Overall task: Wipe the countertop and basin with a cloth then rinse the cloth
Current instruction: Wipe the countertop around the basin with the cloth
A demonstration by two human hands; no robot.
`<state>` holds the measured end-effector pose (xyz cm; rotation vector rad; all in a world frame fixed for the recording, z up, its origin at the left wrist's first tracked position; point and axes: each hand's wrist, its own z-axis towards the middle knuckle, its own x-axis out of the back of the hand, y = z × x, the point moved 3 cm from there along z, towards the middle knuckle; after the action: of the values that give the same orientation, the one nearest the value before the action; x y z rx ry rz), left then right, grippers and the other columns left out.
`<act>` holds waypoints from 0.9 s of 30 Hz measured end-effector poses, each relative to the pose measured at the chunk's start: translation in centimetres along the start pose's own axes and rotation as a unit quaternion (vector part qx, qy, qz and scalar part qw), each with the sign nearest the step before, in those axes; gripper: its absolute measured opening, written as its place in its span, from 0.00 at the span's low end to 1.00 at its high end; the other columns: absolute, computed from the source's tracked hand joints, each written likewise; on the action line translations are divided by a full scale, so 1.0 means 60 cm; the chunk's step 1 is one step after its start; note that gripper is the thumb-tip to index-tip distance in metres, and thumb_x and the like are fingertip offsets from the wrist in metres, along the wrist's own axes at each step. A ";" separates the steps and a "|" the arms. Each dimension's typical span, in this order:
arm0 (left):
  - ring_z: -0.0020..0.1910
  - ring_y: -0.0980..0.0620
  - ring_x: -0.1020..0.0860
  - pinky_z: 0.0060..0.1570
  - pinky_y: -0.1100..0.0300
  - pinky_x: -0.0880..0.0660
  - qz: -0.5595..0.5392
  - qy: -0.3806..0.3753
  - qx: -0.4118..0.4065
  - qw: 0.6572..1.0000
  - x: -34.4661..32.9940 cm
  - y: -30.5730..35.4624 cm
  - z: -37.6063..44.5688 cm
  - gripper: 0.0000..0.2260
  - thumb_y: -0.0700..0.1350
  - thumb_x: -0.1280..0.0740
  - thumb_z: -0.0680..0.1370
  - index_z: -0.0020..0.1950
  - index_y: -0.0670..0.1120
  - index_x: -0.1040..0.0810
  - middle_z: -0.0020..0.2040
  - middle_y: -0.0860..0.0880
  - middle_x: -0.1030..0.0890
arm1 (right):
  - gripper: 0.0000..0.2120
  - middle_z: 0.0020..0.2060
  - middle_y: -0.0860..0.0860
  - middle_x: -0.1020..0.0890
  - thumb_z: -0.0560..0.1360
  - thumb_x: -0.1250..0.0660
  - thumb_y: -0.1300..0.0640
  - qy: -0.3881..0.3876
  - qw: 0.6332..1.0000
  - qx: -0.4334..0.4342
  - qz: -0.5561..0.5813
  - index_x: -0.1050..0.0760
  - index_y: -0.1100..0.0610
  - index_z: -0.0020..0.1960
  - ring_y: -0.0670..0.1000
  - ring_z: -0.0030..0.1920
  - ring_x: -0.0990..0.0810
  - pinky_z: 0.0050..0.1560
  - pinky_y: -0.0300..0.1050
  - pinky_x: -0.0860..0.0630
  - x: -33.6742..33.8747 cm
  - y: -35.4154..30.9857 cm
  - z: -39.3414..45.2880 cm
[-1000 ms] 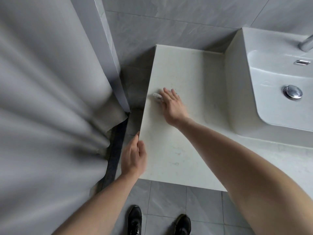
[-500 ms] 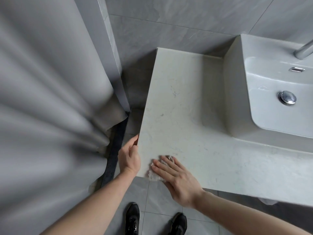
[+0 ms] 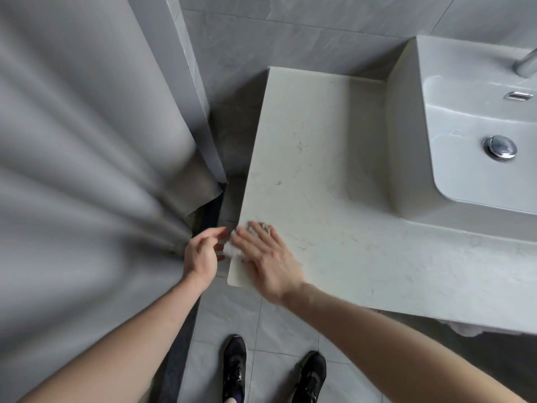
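Observation:
A pale marbled countertop [image 3: 319, 170] runs from the wall toward me, with a white basin [image 3: 470, 117] set on it at the right. My right hand [image 3: 267, 260] lies flat near the counter's front left corner, pressing a small white cloth [image 3: 234, 250] whose crumpled edge sticks out past the counter's left edge. My left hand [image 3: 203, 251] hovers just beside that edge, cupped with fingers apart, close to the cloth; whether it touches it I cannot tell.
A grey shower curtain [image 3: 87, 170] fills the left side. The basin has a chrome drain plug [image 3: 499, 148] and a tap [image 3: 526, 64] at the far right. Grey tiled wall behind, tiled floor below with my black shoes [image 3: 235, 365].
My right hand swept the cloth from the counter's far left edge down to the front left corner, then slightly left over the edge. My left hand left the counter edge and opened beside it.

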<state>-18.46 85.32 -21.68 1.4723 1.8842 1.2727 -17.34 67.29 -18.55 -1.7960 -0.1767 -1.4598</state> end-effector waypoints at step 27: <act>0.68 0.37 0.28 0.57 0.42 0.25 0.445 0.084 -0.118 0.884 -0.152 0.071 -0.067 0.34 0.56 0.43 0.81 0.83 0.45 0.49 0.75 0.43 0.33 | 0.23 0.80 0.50 0.34 0.85 0.42 0.54 0.126 0.963 -0.240 0.005 0.34 0.52 0.80 0.60 0.82 0.41 0.82 0.56 0.48 0.129 0.240 -0.041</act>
<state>-16.23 75.40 -17.88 2.2361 1.0364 1.9776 -8.65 53.26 -18.72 -1.9477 0.3441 -1.8182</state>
